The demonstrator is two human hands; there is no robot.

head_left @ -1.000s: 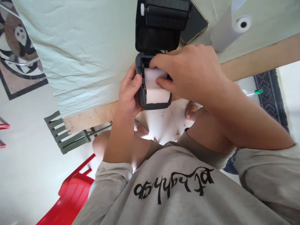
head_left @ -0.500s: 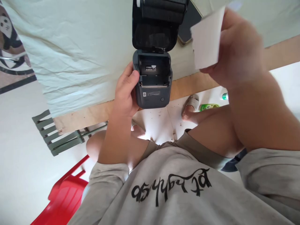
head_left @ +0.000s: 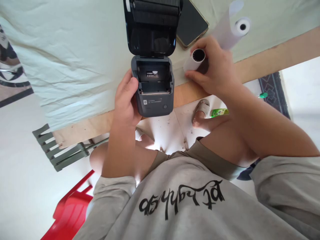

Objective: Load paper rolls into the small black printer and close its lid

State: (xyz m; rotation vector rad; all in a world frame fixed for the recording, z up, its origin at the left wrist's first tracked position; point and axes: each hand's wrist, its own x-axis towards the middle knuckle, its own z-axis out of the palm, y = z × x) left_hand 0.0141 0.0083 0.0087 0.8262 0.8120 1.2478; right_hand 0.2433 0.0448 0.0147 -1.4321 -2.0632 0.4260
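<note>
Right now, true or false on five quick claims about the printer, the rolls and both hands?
1. The printer lid is open. True.
2. A paper roll sits in the printer's bay. False: the bay shows no roll.
3. The right hand has a grip on a paper roll. True.
4. The left hand is off the printer. False: it holds the printer's side.
5. A phone and a second roll lie on the cloth-covered table. True.
</note>
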